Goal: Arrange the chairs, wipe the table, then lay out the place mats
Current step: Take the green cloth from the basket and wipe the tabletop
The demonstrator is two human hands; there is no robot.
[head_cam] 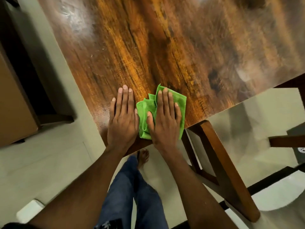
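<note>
A person stands at the near corner of a wooden worktop (165, 47), both hands laid flat on it. The right hand (165, 119) presses palm-down on a crumpled green cloth (145, 113), its fingers (166, 100) straight and lightly spread, covering most of the cloth. The cloth sits right at the near corner, its lower edge reaching the worktop's edge, with folds showing to the left of the hand and a green border beyond the fingertips and along the right side. The left hand (123, 118) rests flat on the bare wood just beside the cloth, fingers straight and close together, holding nothing; its thumb touches or nearly touches the cloth's left edge. Pale smears show on the worktop toward its far left part. Under the corner, a wooden leg (227, 179) slants down to the pale tiled floor (49, 171). Below the hands are the person's jeans (132, 195) and a bare foot (143, 157). A brown box (14, 104) stands on the floor at the left.
</note>
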